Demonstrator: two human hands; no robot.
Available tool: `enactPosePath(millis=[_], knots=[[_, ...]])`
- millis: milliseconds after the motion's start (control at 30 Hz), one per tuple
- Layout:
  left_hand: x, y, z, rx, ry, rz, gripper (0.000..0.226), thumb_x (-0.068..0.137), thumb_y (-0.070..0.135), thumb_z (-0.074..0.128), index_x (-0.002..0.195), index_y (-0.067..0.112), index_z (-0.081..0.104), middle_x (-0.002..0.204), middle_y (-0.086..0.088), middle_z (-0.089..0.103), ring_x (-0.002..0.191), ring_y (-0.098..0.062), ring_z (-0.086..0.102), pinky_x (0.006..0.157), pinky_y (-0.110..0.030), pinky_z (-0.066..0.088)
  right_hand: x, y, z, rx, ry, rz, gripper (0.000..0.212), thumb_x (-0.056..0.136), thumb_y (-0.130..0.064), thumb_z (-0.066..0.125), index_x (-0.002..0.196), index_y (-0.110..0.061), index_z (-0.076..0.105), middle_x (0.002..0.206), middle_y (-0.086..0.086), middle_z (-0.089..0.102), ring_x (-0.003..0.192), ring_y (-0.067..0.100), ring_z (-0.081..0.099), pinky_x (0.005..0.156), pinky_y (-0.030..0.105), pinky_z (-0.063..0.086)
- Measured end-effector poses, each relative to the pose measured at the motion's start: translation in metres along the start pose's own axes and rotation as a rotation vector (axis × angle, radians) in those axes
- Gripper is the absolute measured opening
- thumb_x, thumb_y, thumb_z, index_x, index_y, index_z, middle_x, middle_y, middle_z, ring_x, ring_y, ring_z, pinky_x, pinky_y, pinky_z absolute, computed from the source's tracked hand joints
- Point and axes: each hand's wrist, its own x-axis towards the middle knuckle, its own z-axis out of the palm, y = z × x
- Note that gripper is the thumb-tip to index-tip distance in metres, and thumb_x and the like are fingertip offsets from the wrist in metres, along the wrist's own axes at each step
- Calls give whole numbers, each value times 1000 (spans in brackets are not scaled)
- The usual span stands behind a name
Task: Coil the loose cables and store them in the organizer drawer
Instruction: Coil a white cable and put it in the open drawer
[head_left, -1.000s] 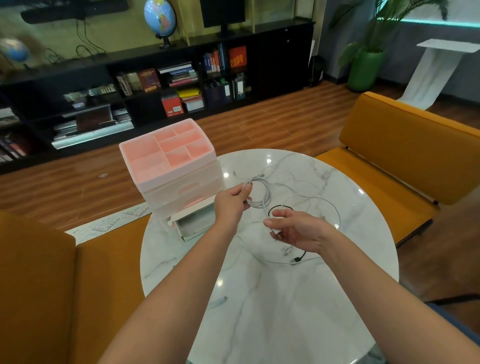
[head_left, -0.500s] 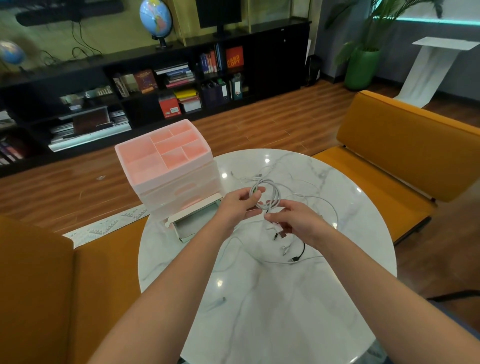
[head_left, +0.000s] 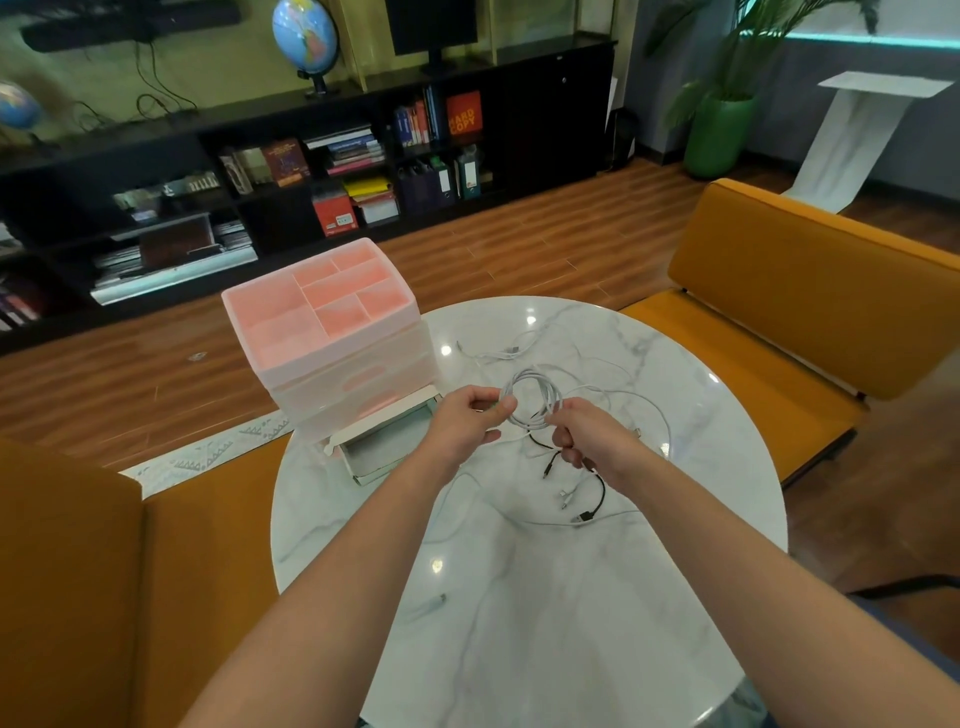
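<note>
A white cable coil (head_left: 535, 397) hangs between both hands above the round marble table (head_left: 519, 597). My left hand (head_left: 470, 418) pinches the coil's left side. My right hand (head_left: 592, 434) grips its right side, with a black cable (head_left: 597, 493) trailing from under that hand onto the table. More loose white cable (head_left: 498, 353) lies farther back. The pink organizer (head_left: 327, 332) stands at the table's left edge, its bottom drawer (head_left: 387, 447) pulled out and showing a pale green inside.
Orange seats flank the table: one on the left (head_left: 78, 571), one on the right (head_left: 810, 312). A small white cable end (head_left: 434, 603) lies near the table's front. A black bookshelf (head_left: 311, 156) runs along the far wall.
My hands have come closer together, and the white cable is now gathered into a tighter coil between them. My right hand rose from the table to the coil.
</note>
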Motion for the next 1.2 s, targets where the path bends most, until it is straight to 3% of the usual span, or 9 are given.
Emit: enactPosePath(millis=[100,200,333,433,600,733,833,1000,1200], knots=[[-1,0,3,84,-16,59,21,94,26,63,112,18,71,82,1,53,76,-11,50,73,-20,49,2,5,6,45,168,-50,25,94,-38,59,96,-14,55,69,-2,49,53,9,40,48,19,32],[-1,-1,4,131,23,55,27,90,35,67,110,20,74,89,0,67,80,-13,55,79,-25,50,2,7,8,62,229,-117,22,94,-32,60,93,-11,57,68,0,57,53,9,46,42,13,35],[0,-5,1,183,133,38,36,82,47,72,109,22,75,88,6,73,84,-6,65,85,-30,51,3,5,5,42,191,-166,22,96,-29,57,97,-7,60,72,3,66,57,15,54,63,24,44],[-2,-5,-1,186,180,-2,38,80,48,74,106,21,75,84,9,71,83,-6,65,89,-34,53,3,9,4,37,132,-178,18,97,-26,56,94,-8,59,74,5,68,61,15,56,66,24,46],[-2,-9,0,148,231,-11,17,72,47,81,75,35,70,91,5,73,93,-15,67,91,-42,54,3,8,5,33,110,-180,16,98,-23,54,93,-9,59,71,4,68,63,15,60,72,26,47],[0,-4,-5,283,97,30,27,81,43,75,88,17,75,84,7,69,81,-9,61,84,-34,53,4,4,1,-39,139,-149,17,96,-25,57,92,-8,62,70,3,67,57,13,58,60,21,43],[-2,2,-10,411,-38,28,29,85,42,71,101,18,72,90,6,70,82,-6,62,75,-26,47,5,1,-3,-101,145,-118,18,94,-22,61,91,-5,65,66,2,66,53,12,57,58,20,47],[-8,13,-11,459,-197,13,39,92,55,55,117,25,58,97,9,73,83,-12,72,80,-33,56,5,-3,-1,-185,138,-96,17,92,-20,64,91,-3,68,64,5,69,48,15,60,60,24,50],[-15,21,-17,313,-251,28,30,99,36,52,123,18,58,100,-2,74,91,-28,71,82,-38,60,1,-4,3,-246,86,-153,17,94,-25,61,95,-8,66,66,0,63,51,9,54,54,19,42]])
